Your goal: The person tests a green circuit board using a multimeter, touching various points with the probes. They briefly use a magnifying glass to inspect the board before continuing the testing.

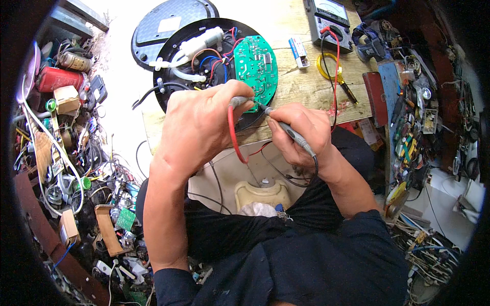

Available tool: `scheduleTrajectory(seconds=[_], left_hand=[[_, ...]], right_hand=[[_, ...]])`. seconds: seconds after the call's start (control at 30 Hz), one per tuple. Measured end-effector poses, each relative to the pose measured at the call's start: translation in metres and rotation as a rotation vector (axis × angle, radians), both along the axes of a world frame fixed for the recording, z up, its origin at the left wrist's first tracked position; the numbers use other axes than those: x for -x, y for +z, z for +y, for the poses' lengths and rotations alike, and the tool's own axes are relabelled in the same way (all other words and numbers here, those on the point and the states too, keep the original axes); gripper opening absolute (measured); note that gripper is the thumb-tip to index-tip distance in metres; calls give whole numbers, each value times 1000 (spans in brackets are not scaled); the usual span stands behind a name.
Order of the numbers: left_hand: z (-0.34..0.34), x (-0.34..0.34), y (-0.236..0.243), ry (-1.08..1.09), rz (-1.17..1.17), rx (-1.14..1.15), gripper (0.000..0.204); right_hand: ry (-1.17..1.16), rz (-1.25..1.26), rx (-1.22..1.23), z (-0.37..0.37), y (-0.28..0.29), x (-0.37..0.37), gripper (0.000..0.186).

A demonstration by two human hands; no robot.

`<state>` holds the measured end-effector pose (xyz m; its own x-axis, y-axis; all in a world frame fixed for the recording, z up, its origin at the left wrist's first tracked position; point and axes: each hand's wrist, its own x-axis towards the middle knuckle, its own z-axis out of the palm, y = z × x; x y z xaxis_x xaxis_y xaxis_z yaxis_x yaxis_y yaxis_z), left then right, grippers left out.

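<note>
My left hand [206, 109] is closed round a grey test probe [238, 101] with a red lead. In my right hand [303, 130] is a second grey test probe [291, 131], on a black lead. Both probe tips point at the lower edge of a green circuit board [255, 64]; whether they touch it I cannot tell. The board lies in a round black housing [171, 51] beside a white cylindrical pump [203, 42], with clear tubing and coloured wires. At the far right of the table stands an analog multimeter [329, 23], a red and a black lead plugged into it.
A round dark cover [166, 23] lies behind the housing. On the wooden table [291, 20] are a small blue-and-white box [298, 52] and a yellow-rimmed magnifying glass [329, 66]. Piled parts crowd the left floor, with a red canister [58, 79]. A cream plastic container [262, 194] sits between my legs.
</note>
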<state>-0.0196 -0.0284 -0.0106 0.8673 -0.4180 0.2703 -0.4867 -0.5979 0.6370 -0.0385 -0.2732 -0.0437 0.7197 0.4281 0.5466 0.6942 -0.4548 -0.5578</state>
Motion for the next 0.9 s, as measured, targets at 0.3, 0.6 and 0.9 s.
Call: scheduleTrajectory(seconds=[0.3, 0.6, 0.9], left_hand=[[-1, -1, -1, 6, -10, -33, 17], [0, -1, 0, -1, -7, -39, 17], [2, -2, -1, -19, -16, -17, 16]], right_hand=[[-9, 104, -18, -3, 3, 1, 22], [-15, 135, -43, -3, 5, 0, 23], [-21, 178, -50, -4, 7, 2, 24]])
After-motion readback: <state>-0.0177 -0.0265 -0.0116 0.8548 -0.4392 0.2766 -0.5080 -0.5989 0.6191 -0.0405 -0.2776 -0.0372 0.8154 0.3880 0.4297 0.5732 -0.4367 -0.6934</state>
